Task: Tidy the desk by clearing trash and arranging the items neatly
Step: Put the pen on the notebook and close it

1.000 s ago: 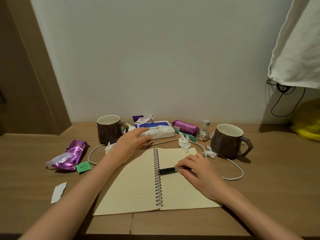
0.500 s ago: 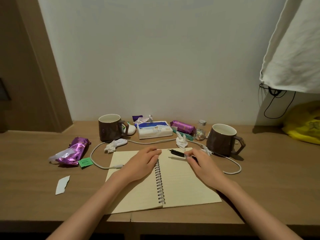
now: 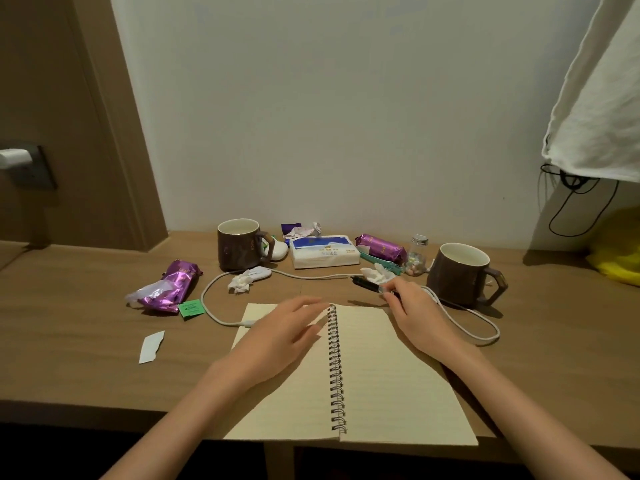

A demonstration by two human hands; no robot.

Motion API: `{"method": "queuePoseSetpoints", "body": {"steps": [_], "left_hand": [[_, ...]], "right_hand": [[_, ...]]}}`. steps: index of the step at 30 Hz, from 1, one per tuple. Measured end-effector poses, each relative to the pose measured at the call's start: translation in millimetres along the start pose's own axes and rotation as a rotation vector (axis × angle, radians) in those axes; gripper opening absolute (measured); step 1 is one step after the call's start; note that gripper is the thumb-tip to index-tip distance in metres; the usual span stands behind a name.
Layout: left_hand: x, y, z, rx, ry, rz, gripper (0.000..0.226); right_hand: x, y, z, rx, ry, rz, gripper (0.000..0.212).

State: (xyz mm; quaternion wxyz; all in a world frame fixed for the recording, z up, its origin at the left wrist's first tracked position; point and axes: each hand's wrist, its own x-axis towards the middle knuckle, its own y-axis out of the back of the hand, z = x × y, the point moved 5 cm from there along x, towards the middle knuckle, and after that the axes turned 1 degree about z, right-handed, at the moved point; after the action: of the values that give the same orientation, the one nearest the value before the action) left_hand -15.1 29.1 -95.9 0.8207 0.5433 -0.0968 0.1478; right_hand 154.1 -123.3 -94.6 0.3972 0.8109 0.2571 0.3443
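Observation:
An open spiral notebook (image 3: pixel 388 382) lies at the desk's front edge. My left hand (image 3: pixel 277 336) rests flat on its left page, fingers spread toward the spiral. My right hand (image 3: pixel 417 315) is past the notebook's top right corner and pinches a black pen (image 3: pixel 367 285), whose tip points left just above the desk. Crumpled tissues (image 3: pixel 240 283) (image 3: pixel 376 274) lie near the white cable (image 3: pixel 460 318). A purple wrapper (image 3: pixel 169 287), a green tag (image 3: pixel 190 308) and a white paper scrap (image 3: pixel 151 346) sit at the left.
Two brown mugs (image 3: pixel 239 244) (image 3: pixel 462 273) stand at the back. Between them are a tissue pack (image 3: pixel 323 251), a purple snack bar (image 3: pixel 381 248), a small glass bottle (image 3: pixel 416 255) and crumpled paper (image 3: pixel 304 231). A yellow bag (image 3: pixel 620 251) is at far right.
My right hand lifted the pen off the right page and carried it past the notebook's top edge. My left hand came back from the tissue pack onto the left page.

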Motion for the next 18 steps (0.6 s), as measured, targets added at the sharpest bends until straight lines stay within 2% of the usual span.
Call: {"method": "queuePoseSetpoints", "body": {"steps": [2, 4, 6, 10, 15, 18], "left_hand": [[-12, 19, -12, 0.078, 0.008, 0.095, 0.041], [-22, 33, -31, 0.111, 0.064, 0.129, 0.040], [-31, 40, -53, 0.120, 0.150, 0.096, 0.040], [-43, 45, -80, 0.088, 0.233, 0.038, 0.036], [-47, 47, -86, 0.071, 0.213, 0.106, 0.014], [-46, 50, -92, 0.094, 0.220, 0.179, 0.015]], "right_hand": [[-5, 2, -18, 0.039, 0.058, 0.051, 0.014], [-7, 0, -37, 0.123, 0.081, 0.031, 0.012], [-5, -10, -52, 0.172, 0.073, -0.063, 0.009], [9, -35, -75, 0.158, 0.028, -0.187, 0.031], [25, -62, -89, -0.073, -0.065, -0.191, 0.063], [26, -68, -88, -0.184, -0.066, -0.140, 0.070]]}}
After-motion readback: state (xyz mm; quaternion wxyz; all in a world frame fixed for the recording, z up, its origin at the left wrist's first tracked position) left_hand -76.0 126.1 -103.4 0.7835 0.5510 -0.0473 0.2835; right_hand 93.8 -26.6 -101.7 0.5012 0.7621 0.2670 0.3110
